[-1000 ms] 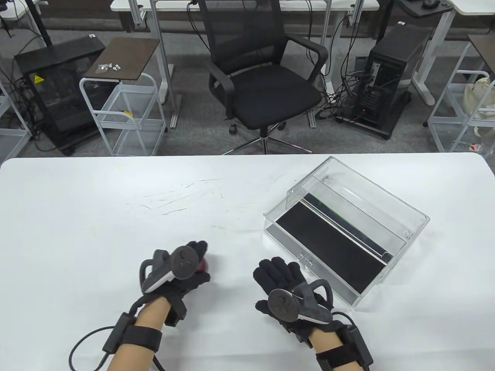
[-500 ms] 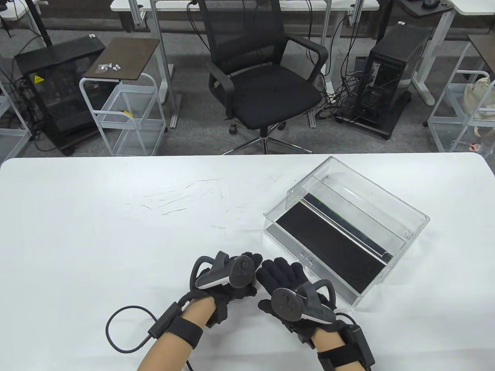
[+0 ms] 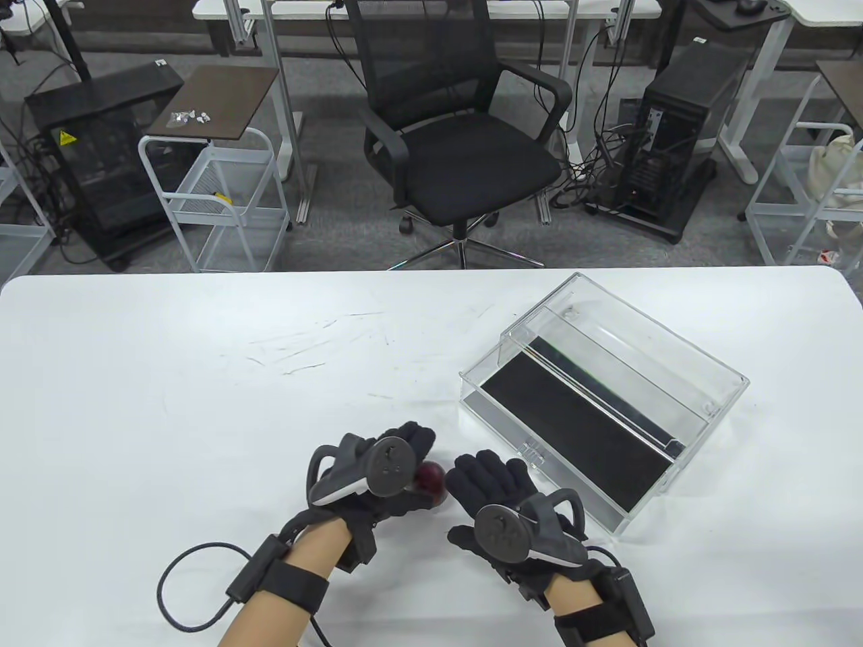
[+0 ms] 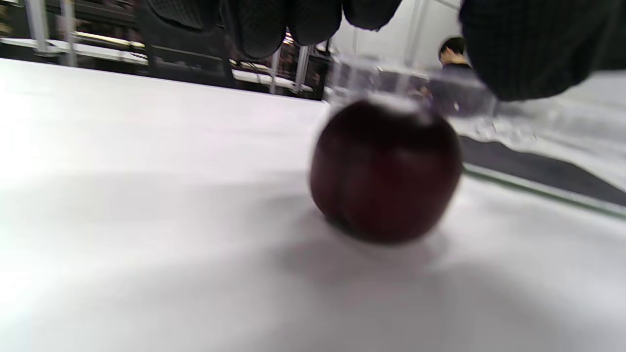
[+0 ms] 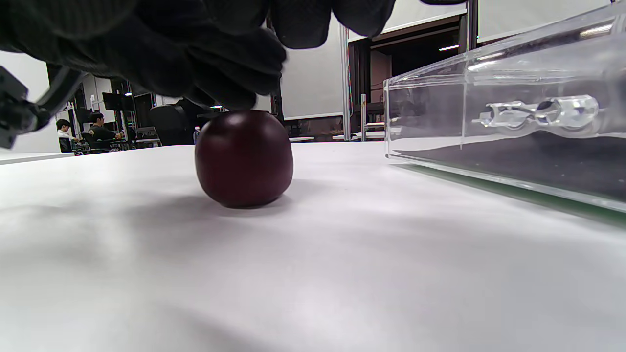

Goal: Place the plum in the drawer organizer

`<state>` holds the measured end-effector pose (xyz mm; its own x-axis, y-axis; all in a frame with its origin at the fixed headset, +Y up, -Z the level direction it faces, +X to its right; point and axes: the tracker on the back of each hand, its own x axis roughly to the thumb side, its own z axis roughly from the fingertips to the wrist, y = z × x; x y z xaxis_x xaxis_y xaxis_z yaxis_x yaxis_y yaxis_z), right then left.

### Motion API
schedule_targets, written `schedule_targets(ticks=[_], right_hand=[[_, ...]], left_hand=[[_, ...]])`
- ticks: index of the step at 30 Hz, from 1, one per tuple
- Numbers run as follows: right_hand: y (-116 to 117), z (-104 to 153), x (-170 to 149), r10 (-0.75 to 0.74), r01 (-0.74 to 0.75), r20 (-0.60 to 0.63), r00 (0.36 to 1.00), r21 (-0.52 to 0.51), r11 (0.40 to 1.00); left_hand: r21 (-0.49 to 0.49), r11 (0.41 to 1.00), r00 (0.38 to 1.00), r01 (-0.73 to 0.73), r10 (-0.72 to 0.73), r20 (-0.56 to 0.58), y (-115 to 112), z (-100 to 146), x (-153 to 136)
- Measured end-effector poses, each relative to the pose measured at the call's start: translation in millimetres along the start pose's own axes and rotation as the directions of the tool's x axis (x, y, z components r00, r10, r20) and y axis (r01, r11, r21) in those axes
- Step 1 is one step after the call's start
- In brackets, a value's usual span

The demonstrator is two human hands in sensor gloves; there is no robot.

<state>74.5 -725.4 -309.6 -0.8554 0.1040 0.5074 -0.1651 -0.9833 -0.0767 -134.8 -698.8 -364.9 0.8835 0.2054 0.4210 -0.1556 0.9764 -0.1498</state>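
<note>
A dark red plum (image 3: 430, 477) (image 4: 386, 171) (image 5: 243, 157) lies on the white table (image 3: 202, 377) between my two hands. My left hand (image 3: 412, 450) sits just left of it, and in the left wrist view its fingers (image 4: 283, 19) hang loosely above the plum without holding it. My right hand (image 3: 485, 488) rests on the table just right of the plum, fingers relaxed. A gloved finger (image 5: 234, 88) hovers at the plum's top; contact is unclear. The clear drawer organizer (image 3: 573, 431) (image 5: 513, 132), its drawer pulled out over a black liner, stands right of my right hand.
The drawer's clear handle (image 3: 532, 453) (image 5: 538, 113) faces my right hand. The left glove's cable (image 3: 182, 593) loops on the table near the front edge. An office chair (image 3: 458, 135) and carts stand beyond the table's far edge.
My left hand carried the plum right until it met the right hand, then let go and drew back left. The plum now lies bare on the table. The right hand barely moved.
</note>
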Motion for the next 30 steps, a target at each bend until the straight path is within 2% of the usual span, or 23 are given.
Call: schedule_targets(ticks=[3,5,9,12,15,18,20,24,28,30], right_hand=[[2.8,-0.1,0.6,-0.003,0.003,0.000,1.000,0.014,1.000],[5.5,-0.5,1.2,-0.002,0.002,-0.003,1.000,0.026,1.000],[11.9,-1.9,4.2,0.014,-0.014,0.008,1.000,0.057,0.998],[16.0,-2.8,5.4,0.022,-0.023,0.010,1.000,0.070,0.997],[19.6,-7.0,7.2,0.042,-0.041,-0.004,0.999,0.090,0.995],[12.4,-23.0,10.9,-0.008,0.013,-0.047,0.999,0.110,0.994],[7.5,-41.3,16.1,0.001,0.015,-0.099,0.995,0.166,0.986],[10.5,-91.5,27.6,0.097,-0.015,-0.185,0.978,0.400,0.916],[24.9,-115.9,33.9,0.118,0.034,-0.234,0.965,0.559,0.828],[32.7,-119.0,34.5,0.134,0.024,-0.233,0.963,0.572,0.820]], left_hand=[[0.039,0.999,0.997,-0.027,0.030,-0.067,13.4,23.9,-27.0],[0.055,0.998,0.997,-0.022,0.026,-0.073,15.2,37.3,-40.2],[0.056,0.998,0.999,-0.009,0.011,-0.031,0.8,66.2,-66.4],[0.028,1.000,1.000,0.000,0.000,-0.008,-12.5,73.2,-73.9],[-0.049,0.999,1.000,-0.004,0.004,-0.010,-18.6,73.0,-76.6],[-0.014,1.000,1.000,-0.017,0.017,0.007,-17.9,73.4,-77.0],[-0.008,1.000,1.000,-0.024,0.024,0.015,-18.0,73.4,-77.1],[0.005,1.000,0.999,-0.030,0.030,0.024,-17.0,74.4,-77.2],[0.012,0.999,0.999,-0.039,0.039,0.027,-15.9,76.0,-79.4],[0.013,0.999,0.999,-0.046,0.046,0.026,-15.4,76.6,-81.0]])
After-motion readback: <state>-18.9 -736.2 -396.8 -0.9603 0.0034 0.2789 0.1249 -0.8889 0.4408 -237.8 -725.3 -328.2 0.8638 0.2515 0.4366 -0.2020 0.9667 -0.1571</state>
